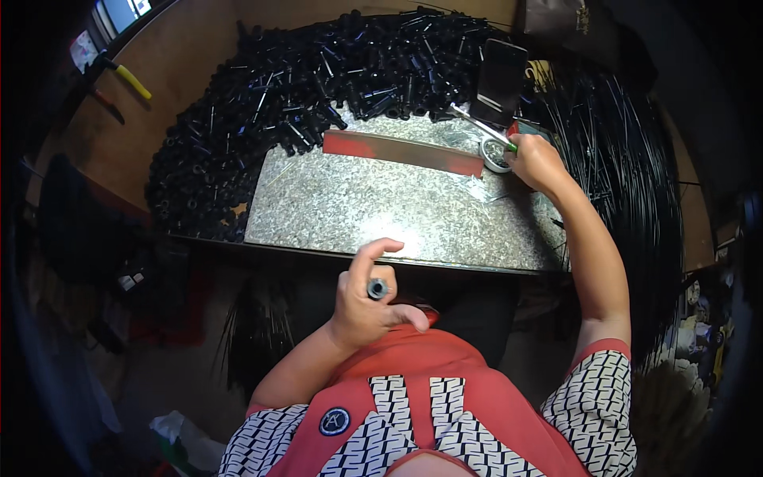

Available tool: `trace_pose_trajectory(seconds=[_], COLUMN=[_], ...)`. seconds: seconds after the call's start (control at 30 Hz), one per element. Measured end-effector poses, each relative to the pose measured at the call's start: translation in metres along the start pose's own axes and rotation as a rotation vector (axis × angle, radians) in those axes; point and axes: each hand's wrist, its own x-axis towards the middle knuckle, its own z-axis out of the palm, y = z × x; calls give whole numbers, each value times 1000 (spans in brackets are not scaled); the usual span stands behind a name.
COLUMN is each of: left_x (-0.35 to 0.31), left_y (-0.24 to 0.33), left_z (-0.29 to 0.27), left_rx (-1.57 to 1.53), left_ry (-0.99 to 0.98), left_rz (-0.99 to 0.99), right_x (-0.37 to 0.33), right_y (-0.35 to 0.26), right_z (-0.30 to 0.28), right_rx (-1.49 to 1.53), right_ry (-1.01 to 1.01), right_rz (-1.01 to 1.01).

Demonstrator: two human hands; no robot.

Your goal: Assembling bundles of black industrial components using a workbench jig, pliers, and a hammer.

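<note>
Landmark: the red-and-grey strip (404,153). Short tube (377,289): dark grey, cylindrical, round hole in the end facing up; it's below the strip, off the near edge of the speckled board (318,208), gripped in the left hand (364,296). Thin rod (482,126): pale and slim, green near the grip, slanting past the strip's right end, far tip by the black pile (318,75). Left: lower fingers curled round the tube, index hooked, thumb out, those two apart. Right hand (537,162): right of the strip, pinching the rod beside a round tub (484,155), forearm reaching forward.
</note>
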Motion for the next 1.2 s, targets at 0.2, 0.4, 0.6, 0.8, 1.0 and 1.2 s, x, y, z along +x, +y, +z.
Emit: trace_pose_trajectory(seconds=[0.2, 0.4, 0.6, 0.8, 1.0, 1.2], left_x=[-5, -7, -2, 3, 7, 4], left_y=[10, 6, -3, -4, -6, -22], left_z=[10, 19, 21, -1, -1, 8], left_rx=[74, 45, 1, 79, 75, -82], left_ry=[-56, -63, 73, 125, 96, 137], left_rz=[154, 66, 307, 68, 55, 50], right_x=[20, 22, 19, -33, -114, -119], right_y=[0, 4, -2, -55, -136, -149], right_z=[15, 21, 21, 4, 12, 18], right_rx=[-208, -143, -19, 830, 1128, 1139], right_ry=[-109, -78, 4, -51, -192, -69], right_rz=[-33, -87, -39, 34, -382, -585])
